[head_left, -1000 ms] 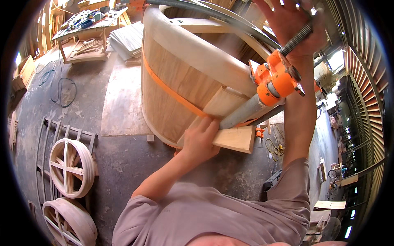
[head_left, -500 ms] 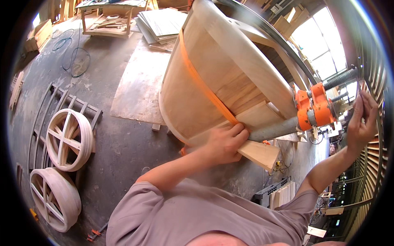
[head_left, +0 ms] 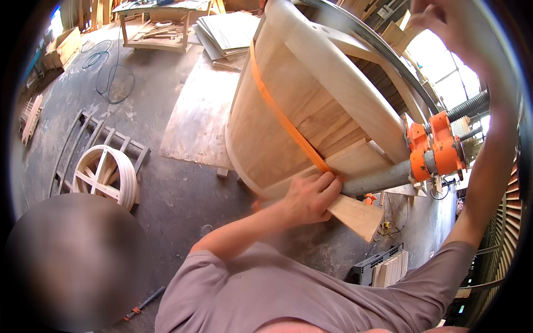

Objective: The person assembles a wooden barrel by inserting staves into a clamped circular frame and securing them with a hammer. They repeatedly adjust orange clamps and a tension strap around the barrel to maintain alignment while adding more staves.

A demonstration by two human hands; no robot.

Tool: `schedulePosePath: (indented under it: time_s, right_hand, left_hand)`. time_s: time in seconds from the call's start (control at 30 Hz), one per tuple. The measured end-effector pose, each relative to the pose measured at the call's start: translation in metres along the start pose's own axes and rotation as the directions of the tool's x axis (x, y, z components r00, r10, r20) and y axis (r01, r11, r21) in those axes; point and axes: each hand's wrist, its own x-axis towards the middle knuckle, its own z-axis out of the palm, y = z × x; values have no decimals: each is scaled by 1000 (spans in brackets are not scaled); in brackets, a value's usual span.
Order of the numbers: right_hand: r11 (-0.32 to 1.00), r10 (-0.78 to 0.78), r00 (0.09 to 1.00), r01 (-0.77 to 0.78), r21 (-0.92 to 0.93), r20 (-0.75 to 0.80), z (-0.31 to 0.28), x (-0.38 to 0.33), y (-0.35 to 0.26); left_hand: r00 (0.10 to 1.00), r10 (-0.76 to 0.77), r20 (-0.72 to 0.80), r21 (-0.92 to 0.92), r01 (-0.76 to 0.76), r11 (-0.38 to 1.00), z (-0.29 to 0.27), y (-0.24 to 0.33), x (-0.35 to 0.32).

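Observation:
A large curved wooden piece [head_left: 311, 105], like a rounded tub or cabinet shell, tilts in front of me. An orange strap [head_left: 286, 119] runs over its side. My left hand [head_left: 313, 197] is closed around a flat, tapering wood block [head_left: 358, 216] at the strap's lower end, its knuckles next to the strap. To its right, a grey pipe [head_left: 383, 180] leads to an orange pipe clamp [head_left: 436, 150] with a threaded screw [head_left: 469, 106]. My right hand [head_left: 444, 25] is raised above the clamp at the top right, blurred and partly cut off, so its grip is unclear.
Round wooden frames with crossed bars [head_left: 105, 175] lie by a slatted rack [head_left: 125, 141] on the left. A blurred round patch [head_left: 78, 261] covers the lower left. Stacked panels [head_left: 230, 30] and a workbench [head_left: 155, 44] stand farther back. A black crate [head_left: 366, 272] sits lower right.
My right hand has risen from beside the clamp's screw to the top edge. The left hand keeps its hold on the wood block. A blurred round patch now covers a lower-left round frame.

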Motion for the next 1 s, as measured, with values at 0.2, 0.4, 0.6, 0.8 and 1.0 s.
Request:
schedulePosePath:
  time_s: [0.2,0.4,0.6,0.8,1.0]
  right_hand:
    - [648,-339,934,144,748,114,14,-14,60]
    - [86,-267,959,-80,993,100,28,-16,47]
    - [173,94,994,-78,982,62,54,-56,97]
    - [208,-265,893,421,883,-364,60,-94,70]
    - [863,-28,769,341,373,-638,57,-92,32]
  left_hand:
    - [997,47,-69,94,-40,995,1,-2,0]
    - [998,43,-53,90,-38,995,3,-2,-5]
    - [998,55,-13,87,-54,995,6,3,-3]
    - [997,-23,78,109,14,994,4,-6,-6]
    - [998,56,32,35,-57,998,8,-6,-4]
